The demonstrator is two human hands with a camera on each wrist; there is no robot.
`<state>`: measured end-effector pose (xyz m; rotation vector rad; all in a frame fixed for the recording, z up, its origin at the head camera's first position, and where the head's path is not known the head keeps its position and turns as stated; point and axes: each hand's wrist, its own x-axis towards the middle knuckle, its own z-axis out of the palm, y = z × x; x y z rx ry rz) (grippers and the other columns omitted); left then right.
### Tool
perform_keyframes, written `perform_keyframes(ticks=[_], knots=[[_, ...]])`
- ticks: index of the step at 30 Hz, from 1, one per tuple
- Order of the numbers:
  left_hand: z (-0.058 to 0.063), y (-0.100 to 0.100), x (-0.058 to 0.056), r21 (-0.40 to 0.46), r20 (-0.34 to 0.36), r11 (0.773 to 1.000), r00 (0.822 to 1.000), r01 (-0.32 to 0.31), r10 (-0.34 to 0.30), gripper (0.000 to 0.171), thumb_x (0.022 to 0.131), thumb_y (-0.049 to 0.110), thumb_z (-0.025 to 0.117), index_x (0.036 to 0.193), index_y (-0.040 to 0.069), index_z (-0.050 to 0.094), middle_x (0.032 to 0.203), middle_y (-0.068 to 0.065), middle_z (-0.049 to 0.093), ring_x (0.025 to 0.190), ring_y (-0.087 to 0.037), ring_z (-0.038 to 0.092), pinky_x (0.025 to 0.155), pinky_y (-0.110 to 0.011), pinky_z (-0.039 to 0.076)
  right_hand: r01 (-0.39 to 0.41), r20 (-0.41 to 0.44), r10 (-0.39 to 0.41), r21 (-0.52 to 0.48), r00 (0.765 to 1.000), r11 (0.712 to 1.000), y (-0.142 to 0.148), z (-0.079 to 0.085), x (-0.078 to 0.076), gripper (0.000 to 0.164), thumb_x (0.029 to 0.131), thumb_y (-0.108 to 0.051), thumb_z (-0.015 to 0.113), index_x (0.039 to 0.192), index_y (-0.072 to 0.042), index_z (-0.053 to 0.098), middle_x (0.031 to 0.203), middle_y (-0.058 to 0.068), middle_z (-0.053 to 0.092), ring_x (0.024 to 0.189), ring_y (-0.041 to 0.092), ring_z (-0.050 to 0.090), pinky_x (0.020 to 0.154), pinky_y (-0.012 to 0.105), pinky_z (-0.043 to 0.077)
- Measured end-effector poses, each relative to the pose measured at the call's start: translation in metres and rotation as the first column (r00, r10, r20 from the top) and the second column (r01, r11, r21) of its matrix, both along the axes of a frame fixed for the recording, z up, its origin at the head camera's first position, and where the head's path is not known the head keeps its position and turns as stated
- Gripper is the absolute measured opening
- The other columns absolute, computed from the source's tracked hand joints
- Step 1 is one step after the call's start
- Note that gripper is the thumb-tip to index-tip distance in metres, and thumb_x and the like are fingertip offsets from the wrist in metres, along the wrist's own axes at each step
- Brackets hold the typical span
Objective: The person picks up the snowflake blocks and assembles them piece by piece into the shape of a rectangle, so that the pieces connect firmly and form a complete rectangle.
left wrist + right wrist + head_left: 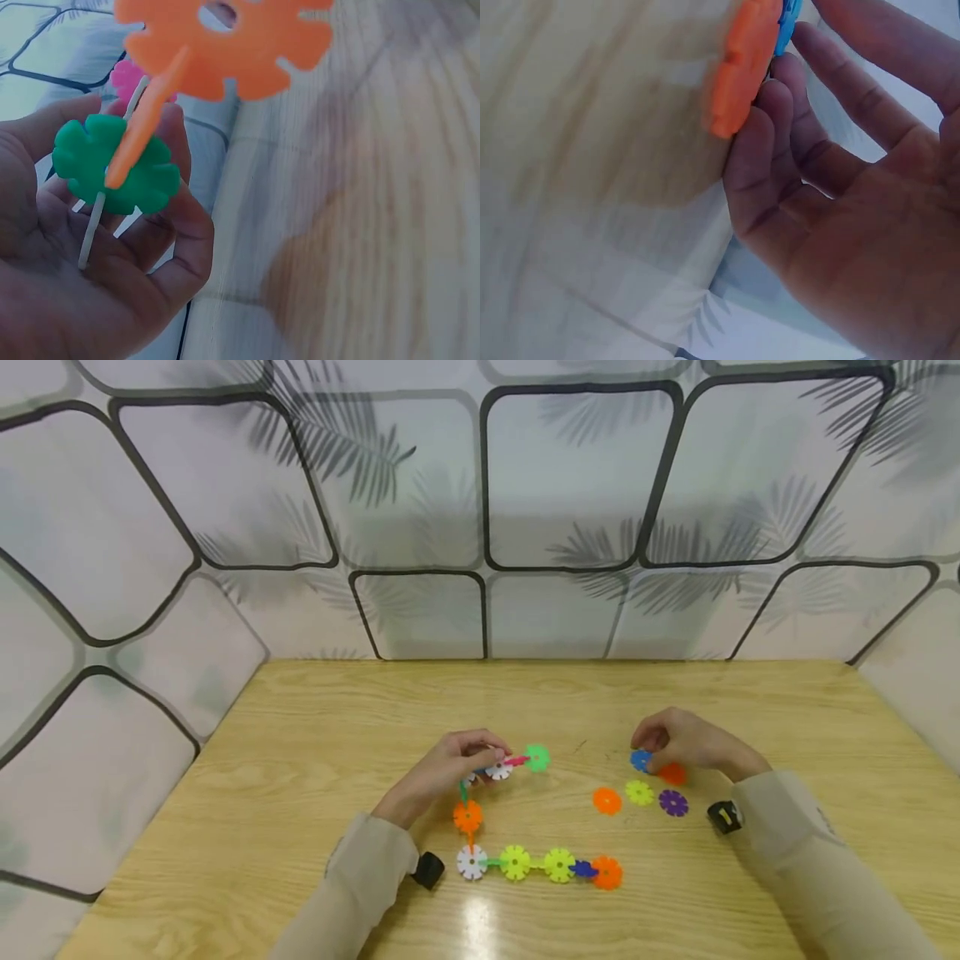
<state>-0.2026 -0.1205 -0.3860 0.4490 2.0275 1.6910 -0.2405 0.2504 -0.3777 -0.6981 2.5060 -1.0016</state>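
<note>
My left hand (450, 764) grips the upper part of a chain of notched plastic discs, with the thumb at a white disc (499, 771). The chain runs on to a pink disc (517, 761) and a light green disc (537, 758). In the left wrist view, a green disc (75, 154) and an orange disc (262, 52) show in front of the palm. My right hand (692, 743) pinches a blue disc (641, 761) between thumb and fingers. A loose orange-red disc (673, 774) lies under this hand, close to its fingers.
Loose orange (607, 801), yellow (640, 792) and purple (673, 803) discs lie between the hands on the wooden table (300, 727). The chain's lower row runs from a white disc (472, 862) to an orange disc (607, 872). A patterned screen (420, 610) stands behind.
</note>
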Motion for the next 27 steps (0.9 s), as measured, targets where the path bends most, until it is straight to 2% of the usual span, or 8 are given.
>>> perform_keyframes(ticks=[6,10,14,17,22,25,27], knots=[[0.001,-0.004,-0.003,-0.033,-0.054,0.997,0.996,0.071,-0.073,0.028,0.106,0.011,0.055,0.128,-0.005,0.063,0.097,-0.004,0.069,0.079,-0.023,0.068,0.082,-0.036,0.055,-0.007,-0.041,0.010,0.070,0.999,0.998,-0.005,0.003,0.001,0.021,0.075,0.006,0.080,0.092,0.001,0.070,0.086,0.001,0.065,0.080,0.018,0.057,0.072,0.032,0.051],[-0.001,-0.005,-0.003,-0.051,-0.050,0.997,0.997,0.059,-0.061,0.027,0.103,0.011,0.060,0.126,-0.003,0.064,0.089,-0.004,0.068,0.078,-0.021,0.066,0.077,-0.032,0.052,0.015,-0.062,-0.011,0.071,0.998,0.997,-0.007,0.002,0.001,0.020,0.075,0.008,0.078,0.089,0.000,0.066,0.085,0.003,0.064,0.078,0.018,0.057,0.070,0.033,0.052],[0.000,-0.004,-0.003,-0.091,-0.058,0.996,0.998,0.026,-0.031,0.028,0.096,0.010,0.071,0.123,0.001,0.067,0.083,-0.001,0.058,0.075,-0.015,0.052,0.071,-0.028,0.042,0.061,-0.097,-0.058,0.031,0.994,0.998,-0.011,0.001,0.001,0.015,0.078,0.009,0.074,0.086,0.001,0.065,0.080,0.003,0.064,0.073,0.018,0.057,0.065,0.030,0.050],[0.000,-0.002,-0.003,-0.119,-0.098,0.993,0.995,0.018,-0.030,0.030,0.092,0.007,0.076,0.120,0.001,0.068,0.082,-0.001,0.052,0.074,-0.016,0.043,0.068,-0.028,0.037,0.100,-0.114,-0.100,-0.004,0.988,0.995,-0.016,0.004,0.001,0.011,0.083,0.007,0.073,0.089,0.002,0.066,0.082,0.004,0.066,0.075,0.018,0.058,0.066,0.029,0.051],[0.000,-0.001,-0.004,-0.144,-0.133,0.989,0.990,0.017,-0.036,0.029,0.089,0.005,0.078,0.117,0.002,0.070,0.082,-0.001,0.049,0.075,-0.016,0.041,0.067,-0.027,0.035,0.149,-0.069,-0.153,-0.065,0.986,0.987,-0.028,0.011,0.003,0.009,0.089,0.004,0.071,0.097,0.005,0.069,0.086,0.005,0.068,0.078,0.018,0.061,0.068,0.027,0.052],[0.000,-0.001,-0.003,-0.141,-0.129,0.990,0.991,0.002,-0.020,0.025,0.090,0.006,0.077,0.115,0.004,0.072,0.080,0.000,0.047,0.074,-0.016,0.039,0.066,-0.027,0.032,0.160,-0.045,-0.166,-0.120,0.985,0.980,-0.036,0.015,0.005,0.008,0.090,0.004,0.070,0.098,0.005,0.069,0.084,0.004,0.068,0.074,0.017,0.060,0.064,0.027,0.051],[-0.002,-0.001,-0.002,-0.126,-0.120,0.992,0.993,-0.001,-0.014,0.023,0.092,0.007,0.076,0.114,0.003,0.072,0.078,0.000,0.048,0.072,-0.016,0.042,0.065,-0.026,0.036,0.157,-0.033,-0.165,-0.175,0.986,0.972,-0.042,0.016,0.007,0.007,0.091,0.005,0.069,0.098,0.006,0.067,0.082,0.005,0.067,0.069,0.017,0.058,0.059,0.028,0.050]])
